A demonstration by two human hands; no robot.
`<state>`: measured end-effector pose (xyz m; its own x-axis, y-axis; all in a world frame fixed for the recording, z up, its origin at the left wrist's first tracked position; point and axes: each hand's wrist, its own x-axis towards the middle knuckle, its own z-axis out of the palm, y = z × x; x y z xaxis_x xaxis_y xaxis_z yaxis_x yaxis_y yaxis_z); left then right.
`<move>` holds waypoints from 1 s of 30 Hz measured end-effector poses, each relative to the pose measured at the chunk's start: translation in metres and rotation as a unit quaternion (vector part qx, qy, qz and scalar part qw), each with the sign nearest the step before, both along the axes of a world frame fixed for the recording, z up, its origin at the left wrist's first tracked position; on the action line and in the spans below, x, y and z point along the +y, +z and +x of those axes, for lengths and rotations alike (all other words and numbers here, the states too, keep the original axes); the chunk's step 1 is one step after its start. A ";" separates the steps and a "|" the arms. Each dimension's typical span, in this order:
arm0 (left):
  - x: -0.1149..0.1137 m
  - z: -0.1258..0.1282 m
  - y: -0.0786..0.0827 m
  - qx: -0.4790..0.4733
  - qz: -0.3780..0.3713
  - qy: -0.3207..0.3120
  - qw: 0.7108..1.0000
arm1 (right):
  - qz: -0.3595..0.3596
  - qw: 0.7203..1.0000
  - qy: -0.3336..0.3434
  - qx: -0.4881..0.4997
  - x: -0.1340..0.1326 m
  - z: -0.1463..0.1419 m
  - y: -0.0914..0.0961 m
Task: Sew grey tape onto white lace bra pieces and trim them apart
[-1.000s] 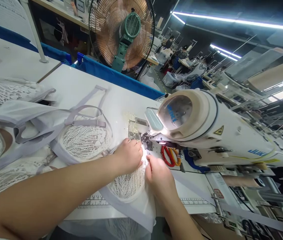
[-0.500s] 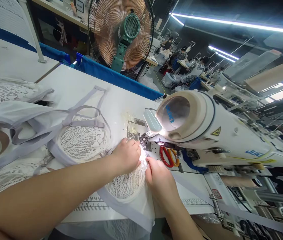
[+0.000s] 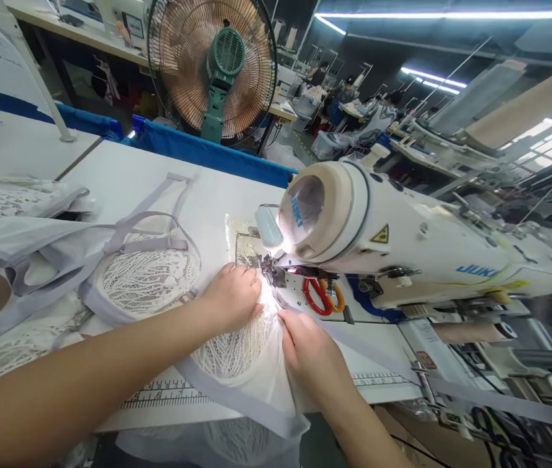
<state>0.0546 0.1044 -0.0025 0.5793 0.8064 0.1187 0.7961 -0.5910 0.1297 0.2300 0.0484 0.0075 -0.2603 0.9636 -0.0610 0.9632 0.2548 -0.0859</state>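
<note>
sewing machine (image 3: 417, 240): JUKI (blue, twice) | left hand (image 3: 231, 296): fingers bunched on lace garment (image 3: 229, 354) | right hand (image 3: 312, 351): pinching its edge

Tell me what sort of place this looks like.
Probably a clothing factory or sewing workshop. A sewing machine stands on the white table, lace garments lie bunched to its left, and more worktables show in the background.

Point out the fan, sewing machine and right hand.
Fan (image 3: 225, 55): head view, on the green motor housing.
Sewing machine (image 3: 422, 250): head view, middle of its white body.
Right hand (image 3: 312, 348): head view, back of the hand.
</note>
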 end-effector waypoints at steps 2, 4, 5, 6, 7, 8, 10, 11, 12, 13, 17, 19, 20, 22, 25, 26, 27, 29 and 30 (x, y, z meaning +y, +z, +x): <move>-0.007 -0.003 0.010 0.026 -0.008 0.003 1.000 | -0.009 1.000 -0.004 0.002 0.001 0.001 -0.002; -0.019 -0.009 0.019 0.045 -0.014 0.007 0.999 | -0.015 1.000 -0.004 0.001 0.001 0.003 -0.004; -0.027 -0.013 0.021 0.053 -0.018 0.010 0.998 | -0.018 1.000 -0.003 0.001 0.001 0.003 -0.005; -0.036 -0.019 0.022 0.059 -0.023 0.019 0.998 | -0.021 1.000 -0.001 0.002 0.000 0.004 -0.005; -0.045 -0.025 0.022 0.065 -0.029 0.031 0.997 | -0.025 1.000 0.000 0.004 0.000 0.004 -0.006; -0.054 -0.031 0.020 0.074 -0.036 0.046 0.996 | -0.028 1.000 0.002 0.006 0.000 0.004 -0.006; -0.067 -0.045 0.013 0.095 -0.039 0.072 0.992 | -0.034 0.999 0.005 0.003 0.000 0.004 -0.007; -0.070 -0.051 0.009 0.105 -0.038 0.075 0.991 | -0.037 0.999 0.006 -0.002 0.000 0.003 -0.007; -0.071 -0.057 0.006 0.112 -0.034 0.073 0.990 | -0.039 0.999 0.007 -0.008 0.000 0.002 -0.006; -0.069 -0.063 0.002 0.118 -0.030 0.065 0.990 | -0.042 0.999 0.008 -0.013 0.000 0.001 -0.006; -0.043 -0.081 -0.002 0.121 -0.010 -0.005 0.993 | -0.052 0.999 0.004 -0.017 -0.001 -0.004 -0.003; -0.028 -0.087 0.001 0.123 -0.007 -0.050 0.991 | -0.055 0.998 0.000 -0.015 -0.001 -0.006 0.000; -0.022 -0.089 0.003 0.124 -0.005 -0.070 0.990 | -0.057 0.998 -0.002 -0.014 -0.002 -0.007 0.000; -0.013 -0.093 0.007 0.127 -0.003 -0.100 0.987 | -0.057 0.998 -0.004 -0.011 -0.002 -0.008 0.001; -0.009 -0.095 0.011 0.129 0.000 -0.117 0.985 | -0.051 0.999 -0.009 -0.008 -0.001 -0.008 0.001; -0.009 -0.095 0.011 0.129 0.002 -0.117 0.985 | -0.048 0.999 -0.009 -0.006 -0.001 -0.007 0.001; -0.010 -0.095 0.010 0.128 0.002 -0.115 0.985 | -0.045 0.999 -0.008 -0.003 -0.001 -0.007 0.000; -0.010 -0.095 0.008 0.124 0.003 -0.112 0.986 | -0.042 0.999 -0.004 0.004 -0.001 -0.006 0.000; -0.010 -0.096 0.007 0.122 0.005 -0.112 0.986 | -0.041 0.999 -0.002 0.008 0.000 -0.006 0.001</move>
